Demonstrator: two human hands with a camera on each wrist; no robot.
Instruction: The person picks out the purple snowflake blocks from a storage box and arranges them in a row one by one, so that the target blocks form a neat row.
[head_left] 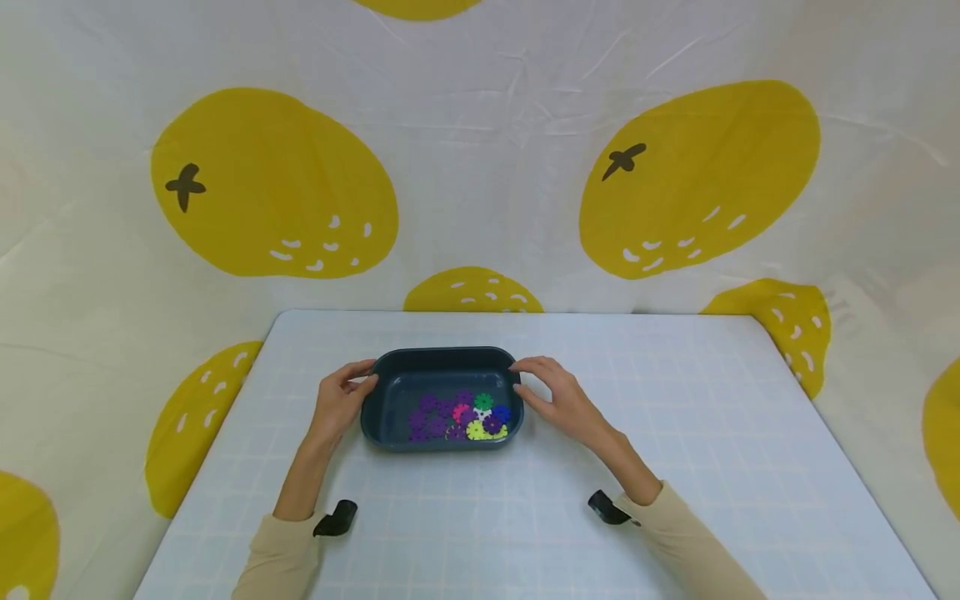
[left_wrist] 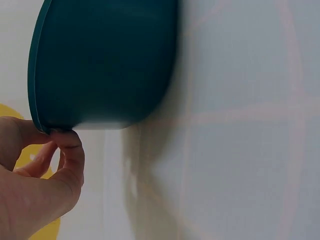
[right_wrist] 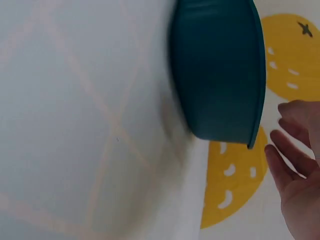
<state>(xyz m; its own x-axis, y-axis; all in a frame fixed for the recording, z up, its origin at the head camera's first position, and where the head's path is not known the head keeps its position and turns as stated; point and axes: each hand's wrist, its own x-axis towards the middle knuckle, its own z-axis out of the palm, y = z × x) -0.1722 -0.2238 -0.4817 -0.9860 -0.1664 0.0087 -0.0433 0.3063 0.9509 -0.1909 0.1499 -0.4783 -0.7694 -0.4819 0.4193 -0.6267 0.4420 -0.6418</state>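
Note:
A dark teal plastic tub [head_left: 442,445], oblong with rounded corners, is at the middle of the table. Flower-shaped plastic pieces [head_left: 437,427] lie inside it, mostly purple, with green, pink, white, blue and yellow ones heaped toward the right. At the tub's left end my left hand [head_left: 339,406] pinches the rim between thumb and fingers, as the left wrist view of the tub [left_wrist: 105,65] confirms. My right hand [head_left: 564,403] is beside the right end, thumb and fingers spread. In the right wrist view a gap separates those fingertips [right_wrist: 272,150] from the tub [right_wrist: 220,75].
The table [head_left: 480,533] wears a pale cloth with faint grid lines. Behind it hangs a white curtain [head_left: 487,192] printed with large yellow fruit. Black wrist devices [head_left: 337,518] show near both beige sleeves [head_left: 678,533].

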